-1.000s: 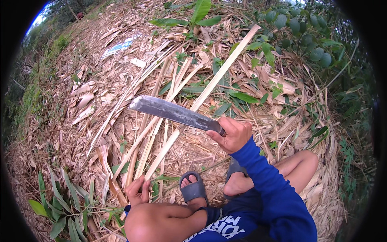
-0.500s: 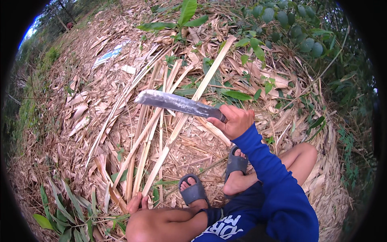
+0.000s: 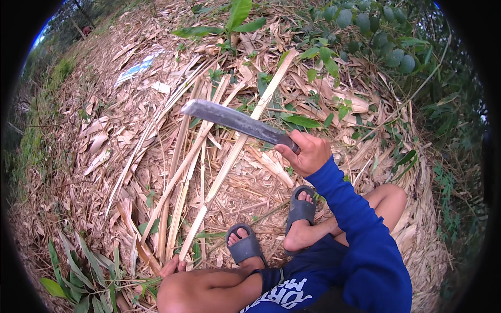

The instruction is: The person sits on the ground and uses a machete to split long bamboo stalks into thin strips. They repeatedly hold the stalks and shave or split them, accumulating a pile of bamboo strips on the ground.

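Observation:
My right hand is closed around the handle of a long grey machete, whose blade points left and hangs above the ground. Under the blade lie several long split bamboo strips, running from near my left knee up toward the far right. My left hand sits low at the near ends of the strips, mostly hidden behind my left knee; its fingers touch a strip end, and whether it grips I cannot tell. I wear a blue long sleeve and grey sandals.
Dry bamboo husks and leaf litter cover the ground all around. Green leafy shrubs stand at the far right. A pale flat scrap lies at the far left. Green blades of grass grow at the near left.
My right hand has kept the machete raised and shifted it slightly to the right. My left hand has sunk further behind my knee.

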Available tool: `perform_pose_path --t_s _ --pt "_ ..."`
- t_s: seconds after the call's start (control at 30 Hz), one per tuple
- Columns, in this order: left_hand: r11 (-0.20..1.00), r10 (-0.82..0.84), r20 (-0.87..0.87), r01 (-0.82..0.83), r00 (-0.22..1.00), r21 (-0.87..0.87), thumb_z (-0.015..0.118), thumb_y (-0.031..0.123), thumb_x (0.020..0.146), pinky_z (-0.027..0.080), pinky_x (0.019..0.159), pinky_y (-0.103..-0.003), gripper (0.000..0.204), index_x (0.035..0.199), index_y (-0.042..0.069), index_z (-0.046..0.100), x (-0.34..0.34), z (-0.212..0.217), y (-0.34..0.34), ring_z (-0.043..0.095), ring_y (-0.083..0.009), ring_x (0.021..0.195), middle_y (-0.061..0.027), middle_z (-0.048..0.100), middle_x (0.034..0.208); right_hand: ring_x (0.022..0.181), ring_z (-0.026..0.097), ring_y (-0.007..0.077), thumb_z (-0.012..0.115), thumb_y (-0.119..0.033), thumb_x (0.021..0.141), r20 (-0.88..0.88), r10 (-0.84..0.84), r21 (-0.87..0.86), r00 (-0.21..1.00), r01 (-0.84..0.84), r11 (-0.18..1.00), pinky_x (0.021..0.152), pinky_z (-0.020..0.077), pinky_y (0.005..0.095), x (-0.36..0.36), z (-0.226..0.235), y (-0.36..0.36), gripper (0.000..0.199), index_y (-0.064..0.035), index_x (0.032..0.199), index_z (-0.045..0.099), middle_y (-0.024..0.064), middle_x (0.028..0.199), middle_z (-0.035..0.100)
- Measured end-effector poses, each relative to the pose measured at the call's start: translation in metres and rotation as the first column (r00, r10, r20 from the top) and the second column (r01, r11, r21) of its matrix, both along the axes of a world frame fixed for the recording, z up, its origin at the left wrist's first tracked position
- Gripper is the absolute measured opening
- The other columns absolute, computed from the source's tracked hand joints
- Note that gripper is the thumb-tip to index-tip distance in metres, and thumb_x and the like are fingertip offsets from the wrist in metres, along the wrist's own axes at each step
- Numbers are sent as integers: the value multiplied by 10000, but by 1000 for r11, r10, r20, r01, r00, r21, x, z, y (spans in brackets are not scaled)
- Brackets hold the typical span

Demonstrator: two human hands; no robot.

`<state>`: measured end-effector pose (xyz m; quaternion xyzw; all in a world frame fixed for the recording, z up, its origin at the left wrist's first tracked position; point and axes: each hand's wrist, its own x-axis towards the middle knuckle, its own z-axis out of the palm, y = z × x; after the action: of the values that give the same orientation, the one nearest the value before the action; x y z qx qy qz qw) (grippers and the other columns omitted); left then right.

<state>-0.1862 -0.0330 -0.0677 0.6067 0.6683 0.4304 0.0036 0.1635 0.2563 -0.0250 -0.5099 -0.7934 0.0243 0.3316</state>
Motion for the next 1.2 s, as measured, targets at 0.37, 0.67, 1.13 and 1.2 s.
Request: perform_pose_path --t_s 0.37,0.67,1.13,1.2 --pt "306 -106 493 501 863 -810 682 239 894 485 636 -200 194 930 54 727 114 194 85 622 -79 686 -36 688 761 474 571 294 572 -587 896 42 43 52 998 -45 998 448 420 407 6 12 3 525 -89 728 582 87 516 527" --pt "121 126 431 417 894 -901 675 309 901 504 686 -186 246 932 76 748 129 228 93 655 -62 745 -20 720 816 528 596 340 577 -574 902 -63 -9 -86 998 4 996 474 446 426 26 8 15 525 -71 752 574 129 586 574" --pt "151 -25 451 449 892 -880 658 323 906 512 698 -202 243 971 104 741 121 219 94 662 -88 738 -26 723 837 522 598 313 598 -588 879 19 -70 10 997 69 998 460 451 405 30 12 25 511 -94 751 575 88 578 564" --pt "149 -23 448 446 894 -882 658 322 905 513 700 -203 237 972 111 742 120 220 92 663 -92 736 -24 722 836 520 596 315 594 -588 882 6 -48 35 999 48 998 459 451 404 19 6 16 517 -91 739 568 89 581 565"
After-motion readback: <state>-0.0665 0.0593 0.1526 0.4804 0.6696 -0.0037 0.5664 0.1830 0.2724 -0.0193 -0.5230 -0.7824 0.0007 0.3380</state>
